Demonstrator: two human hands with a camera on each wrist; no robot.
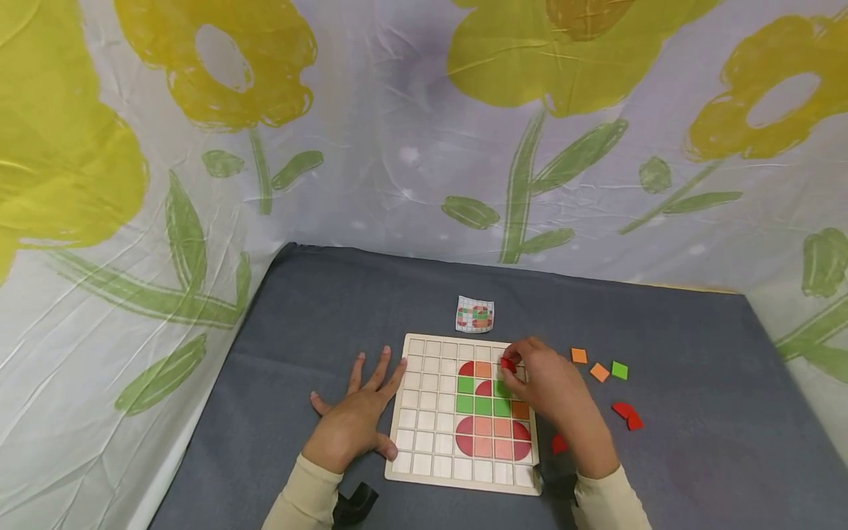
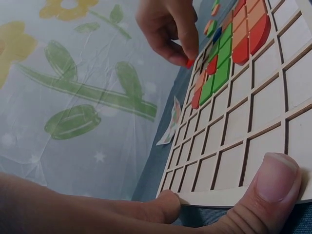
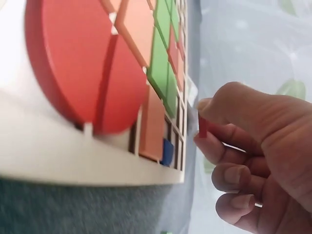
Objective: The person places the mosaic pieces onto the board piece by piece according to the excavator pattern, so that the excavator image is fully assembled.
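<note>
A wooden grid board [image 1: 424,466] lies on the dark cloth, with red, orange and green tiles filling part of its right half. My right hand [image 1: 553,383] is over the upper right of the board and pinches a small red tile [image 3: 203,126] between thumb and index finger. Along the board's left edge my left hand [image 1: 358,423] rests with fingers spread, its thumb [image 2: 275,180] touching the frame. A blue tile [image 3: 167,152] sits in the grid near the right edge, beside an orange tile [image 3: 151,126]; in the head view my right hand hides it.
Behind the board lies a small pattern card [image 1: 474,314]. Loose to the right are orange tiles [image 1: 578,355], a green tile [image 1: 619,370] and red tiles [image 1: 623,409]. Another red tile [image 1: 559,443] lies by my right forearm. A flowered curtain [image 1: 384,147] hangs behind the table.
</note>
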